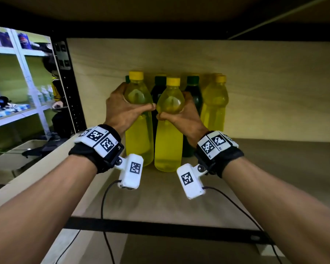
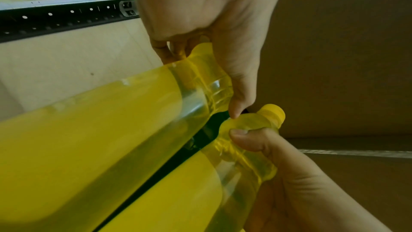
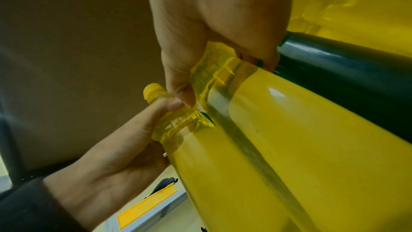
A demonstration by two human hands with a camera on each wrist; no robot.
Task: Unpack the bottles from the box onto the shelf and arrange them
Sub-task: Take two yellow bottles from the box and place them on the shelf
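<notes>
Two yellow bottles stand upright side by side on the wooden shelf (image 1: 179, 197). My left hand (image 1: 122, 107) grips the shoulder of the left yellow bottle (image 1: 139, 134), thumb across its front. My right hand (image 1: 181, 115) grips the shoulder of the right yellow bottle (image 1: 168, 145). The left wrist view shows my left hand (image 2: 214, 41) around its bottle (image 2: 100, 130) with the other bottle (image 2: 200, 191) below. In the right wrist view my right hand (image 3: 211, 33) holds its bottle (image 3: 312, 138) beside the left one (image 3: 223, 183). Behind them stand two dark green bottles (image 1: 192, 100) and more yellow bottles (image 1: 214, 107).
The shelf's pale back wall (image 1: 255, 82) is close behind the bottle rows. A black perforated upright (image 1: 71, 92) bounds the shelf at left. Bare shelf board lies to the right (image 1: 274, 168). Beyond the left edge are white racks (image 1: 17, 73) and a grey bin (image 1: 17, 159).
</notes>
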